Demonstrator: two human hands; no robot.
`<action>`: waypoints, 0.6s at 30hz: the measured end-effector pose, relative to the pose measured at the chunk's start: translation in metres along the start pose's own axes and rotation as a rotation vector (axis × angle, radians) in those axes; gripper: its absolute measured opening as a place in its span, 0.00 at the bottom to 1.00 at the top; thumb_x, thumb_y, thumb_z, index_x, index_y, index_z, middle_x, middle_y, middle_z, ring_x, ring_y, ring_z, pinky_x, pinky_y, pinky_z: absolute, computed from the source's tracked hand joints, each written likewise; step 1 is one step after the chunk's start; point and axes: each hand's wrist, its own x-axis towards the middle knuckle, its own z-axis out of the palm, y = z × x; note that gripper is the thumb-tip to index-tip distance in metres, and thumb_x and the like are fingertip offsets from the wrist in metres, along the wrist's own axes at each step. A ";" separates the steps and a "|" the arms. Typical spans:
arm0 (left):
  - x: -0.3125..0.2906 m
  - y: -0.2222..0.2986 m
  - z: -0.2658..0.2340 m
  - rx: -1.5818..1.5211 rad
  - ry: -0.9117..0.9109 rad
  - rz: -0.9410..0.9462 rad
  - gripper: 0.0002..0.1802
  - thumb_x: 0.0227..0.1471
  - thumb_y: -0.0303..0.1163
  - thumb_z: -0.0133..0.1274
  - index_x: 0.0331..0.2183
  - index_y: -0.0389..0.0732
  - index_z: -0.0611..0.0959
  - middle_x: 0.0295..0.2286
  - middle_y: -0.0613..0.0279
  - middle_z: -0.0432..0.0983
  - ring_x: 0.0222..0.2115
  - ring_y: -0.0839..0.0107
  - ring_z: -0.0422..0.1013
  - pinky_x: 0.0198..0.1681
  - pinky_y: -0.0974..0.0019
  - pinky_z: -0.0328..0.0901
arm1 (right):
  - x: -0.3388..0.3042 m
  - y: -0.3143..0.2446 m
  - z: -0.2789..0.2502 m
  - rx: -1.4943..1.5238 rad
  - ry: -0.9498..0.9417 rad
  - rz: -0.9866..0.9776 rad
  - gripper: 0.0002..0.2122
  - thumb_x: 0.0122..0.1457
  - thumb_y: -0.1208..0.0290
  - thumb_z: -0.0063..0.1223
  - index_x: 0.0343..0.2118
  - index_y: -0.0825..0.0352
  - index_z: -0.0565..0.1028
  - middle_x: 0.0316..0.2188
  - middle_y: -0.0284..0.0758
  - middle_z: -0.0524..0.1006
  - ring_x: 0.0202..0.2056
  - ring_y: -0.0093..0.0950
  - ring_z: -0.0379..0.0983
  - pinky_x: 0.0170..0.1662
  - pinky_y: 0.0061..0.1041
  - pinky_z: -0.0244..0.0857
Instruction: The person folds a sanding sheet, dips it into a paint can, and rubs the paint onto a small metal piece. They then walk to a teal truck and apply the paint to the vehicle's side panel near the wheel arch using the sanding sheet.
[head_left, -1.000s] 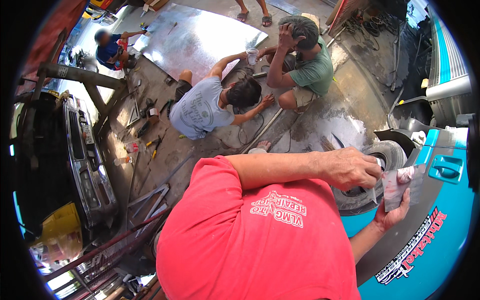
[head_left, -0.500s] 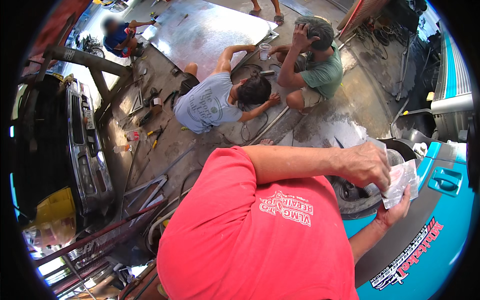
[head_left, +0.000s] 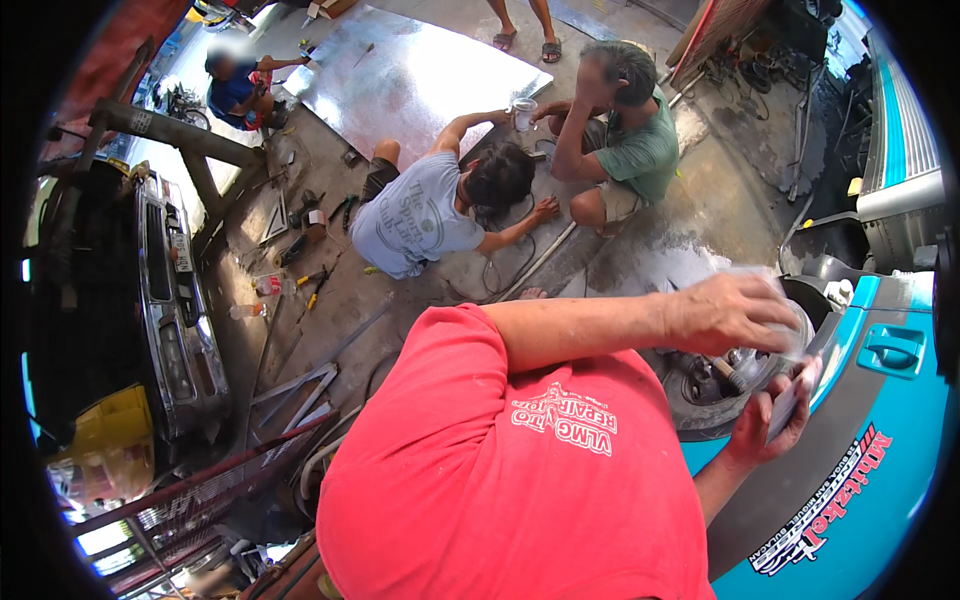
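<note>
The person wore a bright coral-red T-shirt, softly creased along the left side. Its left sleeve was short, loose and plain. White lettering in block capitals stood in stacked lines across the front. The left hand and right hand were bare.

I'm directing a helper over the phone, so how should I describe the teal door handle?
Along the picture's right side, find the teal-and-grey vehicle body. Look above and to the right of the person's bare right hand for the teal plastic-looking door handle. Unlike the round dark wheel further left, it is teal and boxy.
</note>
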 end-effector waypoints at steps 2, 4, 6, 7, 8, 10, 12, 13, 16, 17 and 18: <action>-0.030 -0.009 0.001 0.059 -0.146 0.047 0.15 0.48 0.27 0.61 0.42 0.46 0.87 0.50 0.62 0.80 0.49 0.56 0.77 0.51 0.54 0.76 | -0.002 -0.020 0.004 -0.013 -0.228 0.084 0.25 0.75 0.68 0.47 0.70 0.74 0.63 0.61 0.46 0.76 0.58 0.36 0.76 0.43 0.32 0.73; -0.046 -0.006 0.010 -0.132 -0.393 -0.062 0.12 0.48 0.26 0.61 0.38 0.45 0.86 0.48 0.62 0.79 0.47 0.56 0.78 0.46 0.54 0.77 | 0.002 -0.040 0.006 -0.284 0.026 -0.072 0.24 0.74 0.67 0.50 0.67 0.75 0.68 0.62 0.47 0.77 0.59 0.41 0.78 0.54 0.38 0.78; -0.045 -0.002 0.013 -0.166 -0.230 0.031 0.08 0.48 0.27 0.62 0.35 0.43 0.83 0.45 0.62 0.79 0.46 0.57 0.78 0.42 0.54 0.78 | 0.004 -0.051 0.008 -0.398 0.368 -0.187 0.22 0.73 0.68 0.52 0.64 0.75 0.72 0.64 0.48 0.76 0.61 0.42 0.78 0.63 0.47 0.73; -0.039 -0.001 0.011 -0.133 -0.166 0.067 0.08 0.48 0.27 0.61 0.34 0.43 0.83 0.45 0.62 0.79 0.46 0.57 0.78 0.42 0.54 0.78 | -0.001 -0.052 0.011 -0.479 0.348 -0.181 0.23 0.73 0.68 0.52 0.65 0.76 0.72 0.63 0.49 0.77 0.62 0.42 0.77 0.64 0.48 0.73; -0.029 0.001 0.010 -0.088 -0.118 0.095 0.07 0.49 0.27 0.61 0.34 0.42 0.82 0.45 0.62 0.79 0.46 0.58 0.78 0.42 0.54 0.78 | -0.001 -0.051 0.015 -0.459 0.332 -0.132 0.23 0.73 0.67 0.52 0.66 0.76 0.71 0.63 0.50 0.77 0.63 0.42 0.76 0.65 0.50 0.71; -0.006 -0.015 -0.011 0.082 -0.075 0.043 0.11 0.50 0.26 0.61 0.39 0.44 0.86 0.44 0.64 0.82 0.46 0.58 0.79 0.44 0.56 0.78 | -0.012 -0.045 0.030 -0.186 -0.034 0.112 0.25 0.74 0.65 0.52 0.67 0.78 0.70 0.65 0.51 0.75 0.64 0.44 0.75 0.68 0.54 0.66; 0.010 -0.023 -0.021 0.104 -0.006 0.063 0.16 0.50 0.28 0.63 0.43 0.49 0.89 0.46 0.67 0.85 0.48 0.59 0.80 0.46 0.58 0.78 | -0.013 -0.033 0.049 -0.319 0.083 0.069 0.26 0.75 0.63 0.50 0.67 0.80 0.69 0.66 0.53 0.73 0.65 0.44 0.73 0.70 0.53 0.63; 0.019 -0.023 -0.017 0.028 0.023 0.138 0.18 0.49 0.29 0.64 0.45 0.51 0.90 0.46 0.68 0.86 0.48 0.59 0.80 0.47 0.57 0.78 | -0.013 -0.025 0.057 -0.450 0.229 -0.011 0.26 0.75 0.63 0.50 0.66 0.80 0.69 0.65 0.53 0.73 0.65 0.43 0.72 0.70 0.52 0.63; 0.020 -0.015 0.013 -0.044 0.030 0.250 0.17 0.46 0.31 0.65 0.42 0.51 0.91 0.45 0.70 0.87 0.50 0.59 0.80 0.51 0.55 0.75 | -0.005 -0.003 0.066 -0.776 0.499 -0.253 0.26 0.74 0.64 0.53 0.63 0.85 0.70 0.58 0.54 0.76 0.56 0.44 0.78 0.61 0.45 0.74; 0.015 -0.009 0.028 -0.081 0.003 0.173 0.16 0.46 0.31 0.64 0.41 0.50 0.91 0.44 0.70 0.88 0.50 0.60 0.81 0.51 0.54 0.75 | -0.001 0.001 0.062 -0.799 0.596 -0.287 0.26 0.73 0.64 0.54 0.62 0.85 0.70 0.57 0.53 0.77 0.56 0.43 0.78 0.60 0.45 0.74; 0.005 -0.005 0.038 -0.125 0.002 0.129 0.15 0.46 0.31 0.64 0.39 0.50 0.91 0.43 0.71 0.88 0.49 0.61 0.81 0.50 0.54 0.74 | 0.003 0.002 0.057 -0.820 0.606 -0.308 0.26 0.73 0.64 0.54 0.62 0.85 0.71 0.57 0.53 0.77 0.55 0.43 0.79 0.60 0.44 0.74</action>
